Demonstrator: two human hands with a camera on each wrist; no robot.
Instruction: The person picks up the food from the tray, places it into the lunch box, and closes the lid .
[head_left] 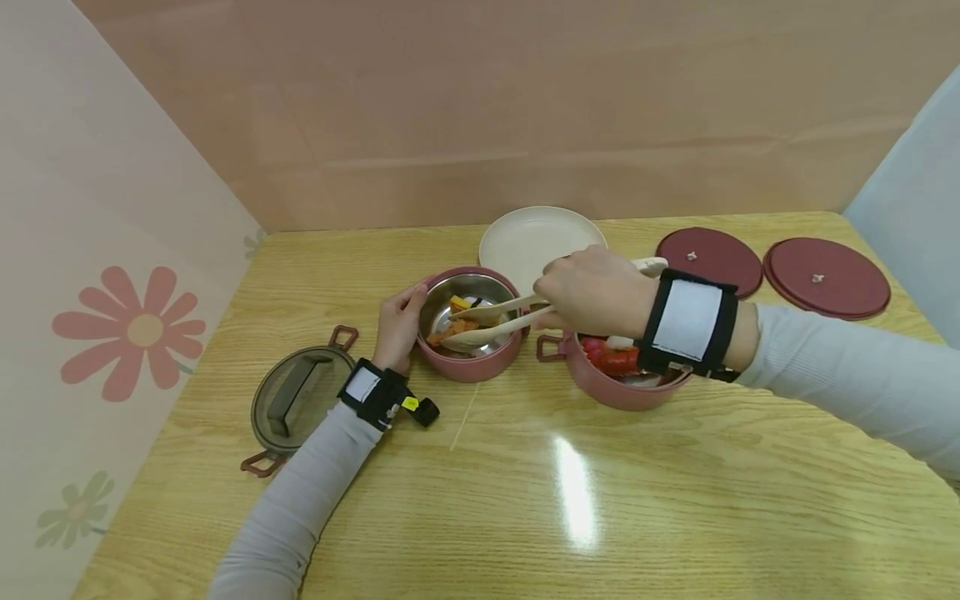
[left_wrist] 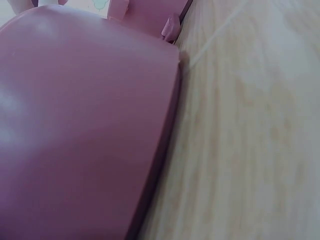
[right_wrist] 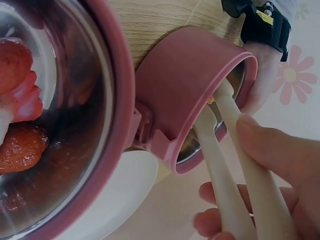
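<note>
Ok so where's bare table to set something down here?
Free: the wide front strip of the table, nearer than both pink bowls, and the left rear corner behind the clear lid. Crowded: mid-table, round left bowl, right bowl, plate.

Bare table (head_left: 525,500) lies open up front; two bowls (head_left: 471,363), plate (head_left: 525,237) and lids (head_left: 825,277) crowd the far side.
</note>
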